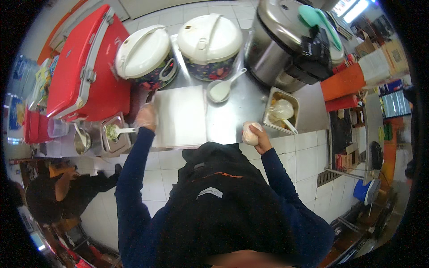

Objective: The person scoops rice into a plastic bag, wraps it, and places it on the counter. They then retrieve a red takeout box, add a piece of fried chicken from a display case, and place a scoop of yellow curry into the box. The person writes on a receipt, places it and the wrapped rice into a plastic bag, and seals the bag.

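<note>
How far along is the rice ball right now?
Done: a white ball, already shaped, sits in the right hand at the counter edge. In hand: the gloved left hand rests by the board. Left: the board is bare, both pots are lidded, and the ball isn't set down.

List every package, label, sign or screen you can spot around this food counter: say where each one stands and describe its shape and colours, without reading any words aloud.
Screen: far right, beside the counter; flat rectangle glowing pale blue-white.
Cardboard boxes: upper right; brown, with white paper sheets on them.
Small box: right, on a low shelf; reddish brown.
Bright packets: far left, beside the red cooler; yellow, green and blue.
Label: on the person's dark apron; small white patch.
</note>
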Demonstrator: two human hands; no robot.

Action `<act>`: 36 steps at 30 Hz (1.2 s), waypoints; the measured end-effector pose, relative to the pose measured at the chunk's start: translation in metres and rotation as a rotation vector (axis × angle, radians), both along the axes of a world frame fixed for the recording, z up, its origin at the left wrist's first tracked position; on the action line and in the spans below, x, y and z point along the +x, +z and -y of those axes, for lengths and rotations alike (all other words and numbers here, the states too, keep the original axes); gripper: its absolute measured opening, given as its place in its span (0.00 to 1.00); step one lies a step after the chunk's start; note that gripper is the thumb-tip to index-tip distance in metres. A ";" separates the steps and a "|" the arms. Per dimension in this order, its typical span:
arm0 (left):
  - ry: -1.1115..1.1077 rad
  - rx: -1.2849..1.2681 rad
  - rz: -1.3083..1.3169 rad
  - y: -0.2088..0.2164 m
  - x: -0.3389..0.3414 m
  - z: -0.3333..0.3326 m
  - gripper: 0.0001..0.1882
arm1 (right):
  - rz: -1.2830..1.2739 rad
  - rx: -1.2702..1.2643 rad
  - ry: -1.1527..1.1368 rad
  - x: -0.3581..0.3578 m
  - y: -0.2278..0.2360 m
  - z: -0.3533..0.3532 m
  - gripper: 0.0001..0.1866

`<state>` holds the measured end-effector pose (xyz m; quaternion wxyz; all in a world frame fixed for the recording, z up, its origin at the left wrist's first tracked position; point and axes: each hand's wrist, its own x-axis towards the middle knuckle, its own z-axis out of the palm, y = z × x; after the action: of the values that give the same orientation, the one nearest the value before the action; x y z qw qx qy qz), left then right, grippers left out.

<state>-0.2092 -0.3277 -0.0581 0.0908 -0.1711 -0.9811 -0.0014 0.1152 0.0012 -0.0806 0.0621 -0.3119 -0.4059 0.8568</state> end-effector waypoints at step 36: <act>-0.395 0.465 -0.143 -0.003 0.076 -0.285 0.10 | -0.015 0.309 0.499 0.161 0.081 -0.164 0.33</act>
<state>-0.1336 -0.0424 -0.0616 0.1942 -0.3329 -0.8933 -0.2313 0.2764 0.1652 0.0004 -0.1007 -0.1832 -0.5953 0.7758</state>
